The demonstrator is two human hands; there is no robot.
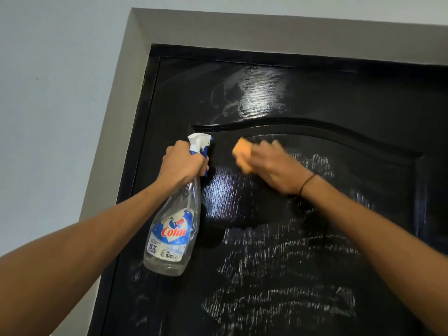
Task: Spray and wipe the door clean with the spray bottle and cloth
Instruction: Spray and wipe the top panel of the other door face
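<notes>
Rubbing the glossy black panelled door (315,98), my right hand (274,168) grips a soft orange cloth (242,155) pressed against its arched panel. Left of that cloth, my left hand (183,162) clasps the clear plastic spray bottle (173,229) by its neck; it looks nearly empty, so light, possibly slippery.

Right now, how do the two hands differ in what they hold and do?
The left hand grips the spray bottle by its neck, off the door; the right hand presses the orange cloth against the door panel. Both are raised at similar height.
</notes>
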